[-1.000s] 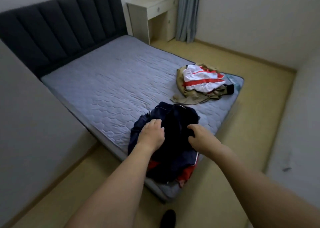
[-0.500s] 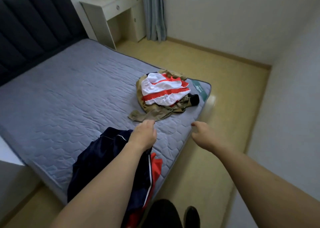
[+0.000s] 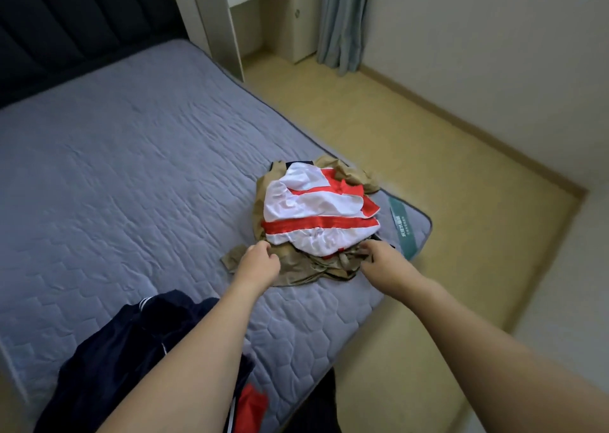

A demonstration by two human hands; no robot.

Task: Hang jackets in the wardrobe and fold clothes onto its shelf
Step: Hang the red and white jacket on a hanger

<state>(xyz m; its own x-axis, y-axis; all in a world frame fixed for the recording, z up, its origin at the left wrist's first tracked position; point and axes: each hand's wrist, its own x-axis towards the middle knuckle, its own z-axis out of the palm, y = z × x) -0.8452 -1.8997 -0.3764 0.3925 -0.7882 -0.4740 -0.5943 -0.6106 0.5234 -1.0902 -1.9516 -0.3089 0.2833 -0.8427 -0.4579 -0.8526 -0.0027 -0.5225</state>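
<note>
A white and red garment (image 3: 316, 212) lies crumpled on top of a khaki garment (image 3: 306, 268) near the bed's right corner. My left hand (image 3: 260, 263) rests at the pile's near left edge with its fingers curled; whether it grips cloth is unclear. My right hand (image 3: 384, 261) is at the pile's near right edge, fingers apart and touching the khaki folds. A navy jacket (image 3: 131, 347) with red lining (image 3: 252, 406) lies bunched at the bed's near edge, partly under my left forearm.
The grey quilted mattress (image 3: 131, 185) fills the left, with a dark padded headboard (image 3: 66, 24) behind. A white desk (image 3: 230, 7) and a grey-blue curtain (image 3: 342, 21) stand at the back. Tan floor (image 3: 445, 202) runs along the bed's right side.
Both hands left the navy jacket and moved forward to the white, red and khaki pile. The view shifted right and closer to that pile.
</note>
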